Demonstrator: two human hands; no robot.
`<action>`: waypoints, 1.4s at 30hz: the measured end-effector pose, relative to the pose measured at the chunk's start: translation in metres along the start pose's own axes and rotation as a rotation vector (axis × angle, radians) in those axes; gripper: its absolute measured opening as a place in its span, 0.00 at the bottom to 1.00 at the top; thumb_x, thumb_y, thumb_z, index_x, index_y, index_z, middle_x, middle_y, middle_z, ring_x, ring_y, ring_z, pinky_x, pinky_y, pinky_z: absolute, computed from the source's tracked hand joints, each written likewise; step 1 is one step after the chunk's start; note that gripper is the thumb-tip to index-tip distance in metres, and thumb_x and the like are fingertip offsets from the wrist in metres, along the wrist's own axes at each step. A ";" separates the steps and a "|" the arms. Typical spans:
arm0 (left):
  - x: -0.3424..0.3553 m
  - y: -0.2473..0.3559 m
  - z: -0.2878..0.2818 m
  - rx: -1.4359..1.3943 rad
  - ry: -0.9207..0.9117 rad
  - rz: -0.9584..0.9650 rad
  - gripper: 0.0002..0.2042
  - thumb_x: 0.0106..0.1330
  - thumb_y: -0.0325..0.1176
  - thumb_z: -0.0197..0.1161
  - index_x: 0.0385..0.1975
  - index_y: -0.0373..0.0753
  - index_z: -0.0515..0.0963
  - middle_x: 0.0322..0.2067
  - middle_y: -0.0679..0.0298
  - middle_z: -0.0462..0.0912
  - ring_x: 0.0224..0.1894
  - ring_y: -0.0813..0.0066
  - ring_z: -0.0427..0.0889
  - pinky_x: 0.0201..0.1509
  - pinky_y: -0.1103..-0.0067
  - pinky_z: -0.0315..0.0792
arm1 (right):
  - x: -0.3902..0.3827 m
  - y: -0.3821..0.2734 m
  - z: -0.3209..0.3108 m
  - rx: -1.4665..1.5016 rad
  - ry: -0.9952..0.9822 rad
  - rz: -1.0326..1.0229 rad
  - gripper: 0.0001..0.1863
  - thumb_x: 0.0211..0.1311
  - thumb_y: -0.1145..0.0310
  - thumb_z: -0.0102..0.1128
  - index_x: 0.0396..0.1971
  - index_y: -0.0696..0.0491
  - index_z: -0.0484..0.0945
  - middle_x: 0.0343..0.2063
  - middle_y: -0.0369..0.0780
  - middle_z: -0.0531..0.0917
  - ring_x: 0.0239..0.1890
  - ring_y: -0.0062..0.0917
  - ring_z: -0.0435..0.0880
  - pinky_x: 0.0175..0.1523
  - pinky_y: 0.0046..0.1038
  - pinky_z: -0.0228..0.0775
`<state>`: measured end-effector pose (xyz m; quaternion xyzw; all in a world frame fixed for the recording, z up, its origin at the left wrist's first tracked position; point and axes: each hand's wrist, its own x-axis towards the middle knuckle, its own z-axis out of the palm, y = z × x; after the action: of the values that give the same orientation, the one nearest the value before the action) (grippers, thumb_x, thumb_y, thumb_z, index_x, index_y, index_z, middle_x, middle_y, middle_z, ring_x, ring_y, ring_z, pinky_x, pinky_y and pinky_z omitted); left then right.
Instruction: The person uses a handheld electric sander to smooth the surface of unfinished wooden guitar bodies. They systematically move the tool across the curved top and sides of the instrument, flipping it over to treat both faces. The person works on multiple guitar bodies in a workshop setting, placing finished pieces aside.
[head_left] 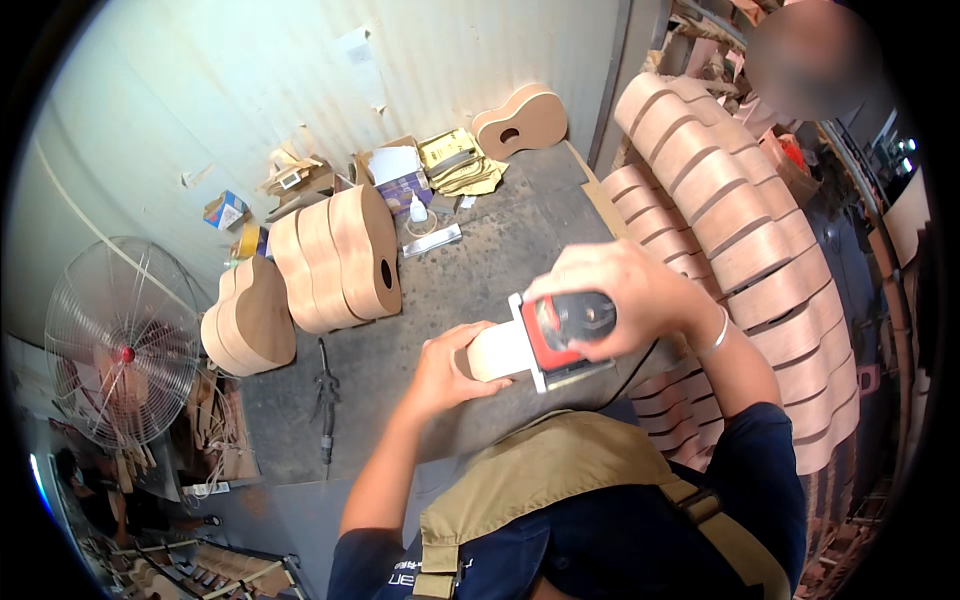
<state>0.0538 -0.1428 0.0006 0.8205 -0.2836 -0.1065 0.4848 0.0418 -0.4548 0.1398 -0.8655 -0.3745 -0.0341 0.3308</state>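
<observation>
In front of my chest, my right hand is wrapped over the top of a red and black electric sander. The sander's flat pad rests on a pale wooden guitar body, seen edge-on, so only its narrow curved side shows. My left hand grips the body's left end, thumb on the near side and fingers on the far side. Most of the body lies hidden under the sander and my right hand. A dark cord trails from near the sander toward the table's front edge.
Guitar bodies stand in a row on the dark worktable, another at the back. Tall stacks of bodies rise at right. A black air gun, glue bottle, yellow sheets and floor fan are left and behind.
</observation>
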 end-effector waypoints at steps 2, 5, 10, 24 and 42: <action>0.004 -0.002 0.001 0.000 0.014 0.027 0.38 0.45 0.40 0.91 0.60 0.38 0.87 0.54 0.54 0.92 0.58 0.57 0.92 0.66 0.65 0.82 | 0.001 -0.006 0.002 0.031 -0.051 -0.010 0.29 0.46 0.65 0.80 0.54 0.44 0.89 0.40 0.41 0.89 0.42 0.42 0.90 0.46 0.39 0.84; 0.000 -0.004 0.000 0.008 0.032 0.030 0.38 0.45 0.41 0.91 0.60 0.38 0.87 0.55 0.54 0.92 0.58 0.56 0.92 0.66 0.64 0.82 | 0.002 0.000 0.000 -0.017 -0.025 0.015 0.29 0.46 0.65 0.81 0.54 0.44 0.89 0.40 0.40 0.90 0.42 0.42 0.91 0.46 0.39 0.84; 0.002 0.001 0.001 0.027 0.024 0.030 0.38 0.44 0.40 0.91 0.60 0.37 0.87 0.56 0.53 0.92 0.58 0.56 0.92 0.67 0.64 0.82 | 0.003 -0.012 0.002 -0.001 -0.050 -0.016 0.30 0.47 0.64 0.81 0.55 0.44 0.89 0.41 0.40 0.90 0.43 0.42 0.91 0.47 0.39 0.84; 0.004 -0.002 -0.003 0.024 -0.014 -0.030 0.38 0.43 0.39 0.91 0.60 0.35 0.87 0.55 0.54 0.93 0.59 0.60 0.92 0.68 0.67 0.81 | 0.006 -0.008 0.018 0.069 0.046 -0.036 0.29 0.52 0.60 0.82 0.57 0.48 0.88 0.44 0.41 0.90 0.44 0.41 0.91 0.48 0.37 0.84; -0.006 -0.021 -0.017 0.051 0.050 -0.040 0.40 0.41 0.40 0.92 0.58 0.32 0.87 0.54 0.51 0.93 0.56 0.58 0.93 0.66 0.67 0.82 | 0.000 -0.010 0.025 0.037 0.096 0.056 0.29 0.52 0.62 0.80 0.58 0.47 0.87 0.41 0.37 0.89 0.42 0.39 0.91 0.44 0.38 0.83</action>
<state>0.0638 -0.1191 -0.0096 0.8403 -0.2577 -0.0884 0.4687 0.0305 -0.4353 0.1255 -0.8667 -0.3346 -0.0594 0.3653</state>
